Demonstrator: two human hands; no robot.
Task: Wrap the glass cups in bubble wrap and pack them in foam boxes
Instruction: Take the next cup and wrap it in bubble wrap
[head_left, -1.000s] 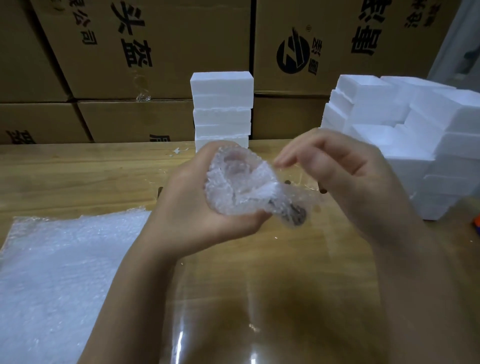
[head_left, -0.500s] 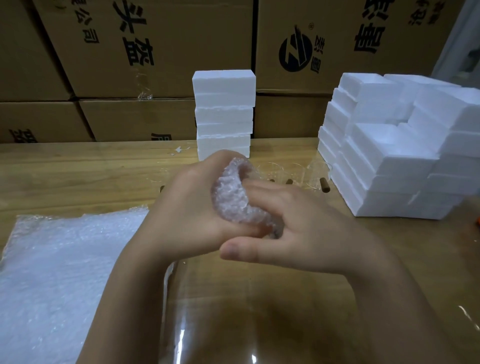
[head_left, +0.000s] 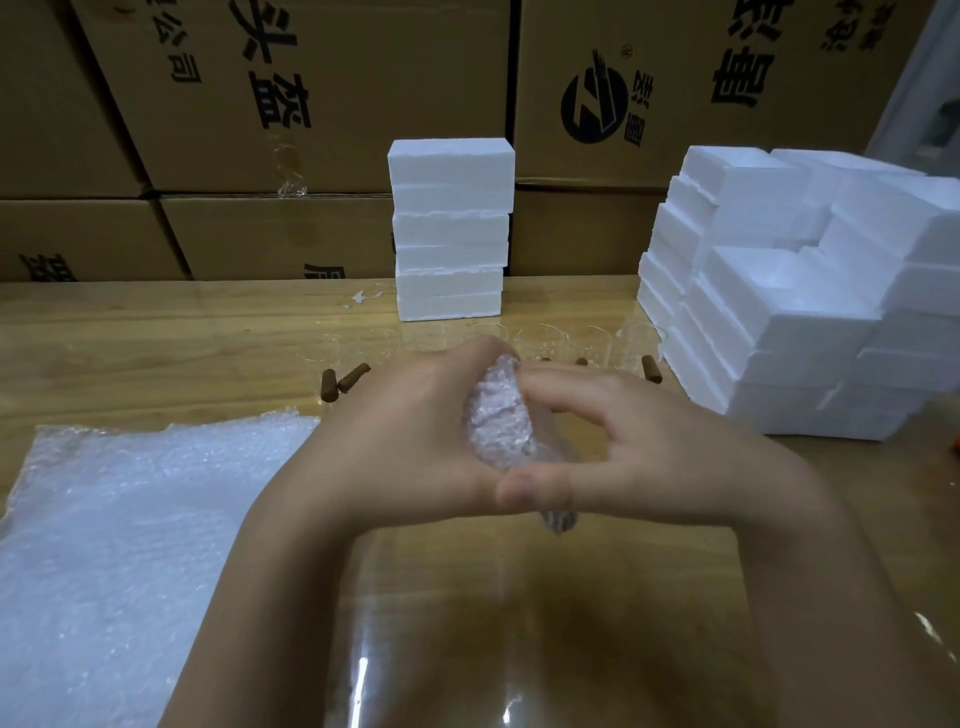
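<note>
A glass cup wrapped in bubble wrap (head_left: 496, 421) is held above the wooden table (head_left: 156, 343) at the centre. My left hand (head_left: 410, 441) grips it from the left. My right hand (head_left: 639, 441) holds it from the right, fingers curled over the top and thumb pinching below. The glass itself is hidden inside the wrap. Several clear glass cups with brown handles (head_left: 631, 345) stand in a row behind my hands. A stack of bubble wrap sheets (head_left: 119, 545) lies at the left. White foam boxes (head_left: 451, 234) are stacked at the back centre.
A larger pile of foam boxes (head_left: 800, 301) fills the right side of the table. Cardboard cartons (head_left: 311, 104) form a wall behind. A clear sheet (head_left: 519, 623) covers the near table.
My right hand came down from above the open wrap and closed onto the bundle. The loose wrap end is now pressed in, and both hands sit lower.
</note>
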